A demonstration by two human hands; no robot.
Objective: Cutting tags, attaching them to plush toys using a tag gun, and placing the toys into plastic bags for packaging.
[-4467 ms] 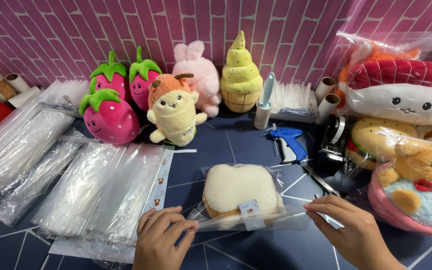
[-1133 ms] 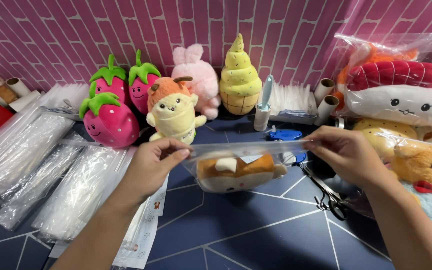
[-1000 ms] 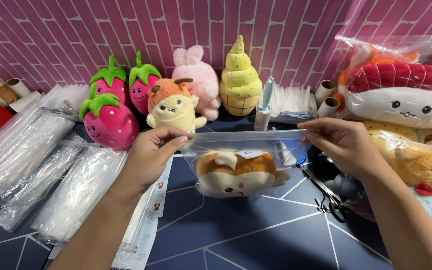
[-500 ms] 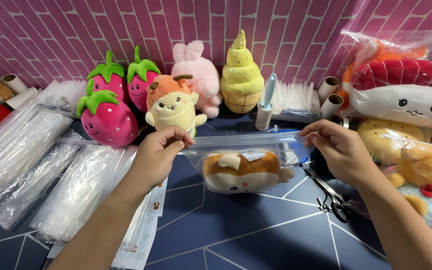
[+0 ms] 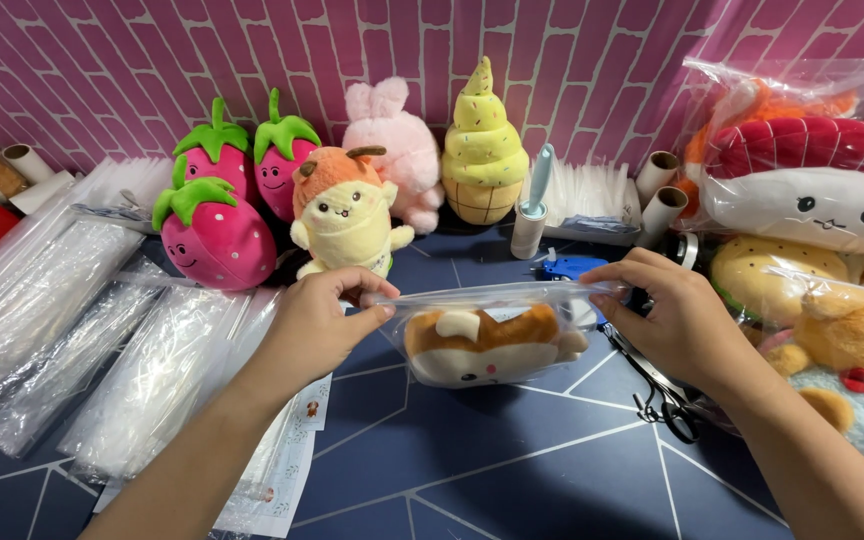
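Bag [image 5: 492, 330] is clear plastic with a brown-and-cream plush [image 5: 487, 345] inside, held up off the dark blue table [image 5: 512, 470], roughly centre of view. Long axis runs left-right, mouth edge on top, stretched taut between both hands. Left hand [image 5: 317, 325] has thumb and fingers clamped on the top-left corner; right hand [image 5: 672, 320] is pinched shut on the top-right edge. So the bag hangs just below and between the fingertips, plush sagging in the bottom, and both hands are equally on it, neither is nearer. Plush lies sideways, face toward the camera, filling most of the bag's width. Just behind the bag: yellow plush [image 5: 347, 215] with an orange cap, nearly touching the left knuckles. Further back along the pink brick wall [image 5: 572, 60]: strawberries [image 5: 222, 205], pink bunny [image 5: 392, 150], ice cream plush [image 5: 482, 150]. White tube [image 5: 532, 205] and a blue tool [image 5: 567, 267] sit behind the bag's right end, partly hidden by it. Scissors [image 5: 662, 395] lie on the table directly under the right wrist, closest clutter. Stacks of empty bags [image 5: 82, 340] spread left of the left forearm, with label sheets [image 5: 282, 460] under it. Bagged plushes [image 5: 812, 260] pile up at right, near the right arm. Table straight below the bag is bare.
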